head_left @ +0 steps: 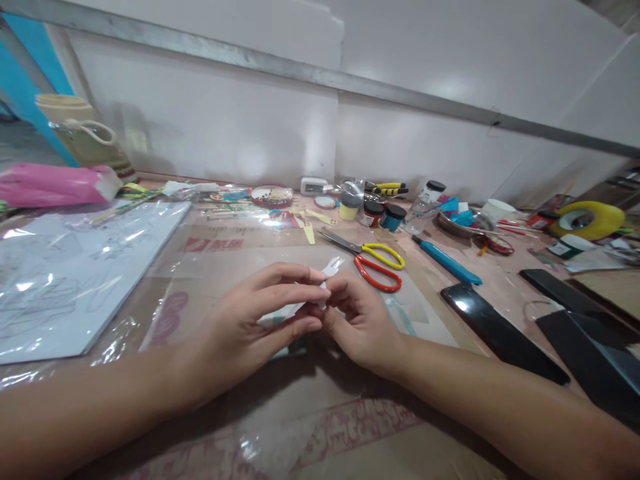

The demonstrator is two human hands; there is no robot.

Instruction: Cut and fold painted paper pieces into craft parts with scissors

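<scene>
Both hands meet above the middle of the table around a small white paper piece [332, 268]. My left hand [267, 303] pinches it between thumb and fingertips from the left. From the other side, the curled fingers of my right hand [363, 320] grip the same piece. A forked end sticks up past the fingers; the rest is mostly hidden by them. Just beyond my right hand lie scissors [357, 250] with one yellow and one red handle, blades slightly parted. A blue pen-like cutter [447, 260] rests farther right.
Drawing sheets [90, 280] under plastic lie at left, near a pink bundle [60, 185] and a mug [85, 133]. Paint jars [373, 213], a bead dish [271, 195] and a bowl [457, 223] line the wall. A black phone [500, 330] and yellow tape roll [590, 220] are at right.
</scene>
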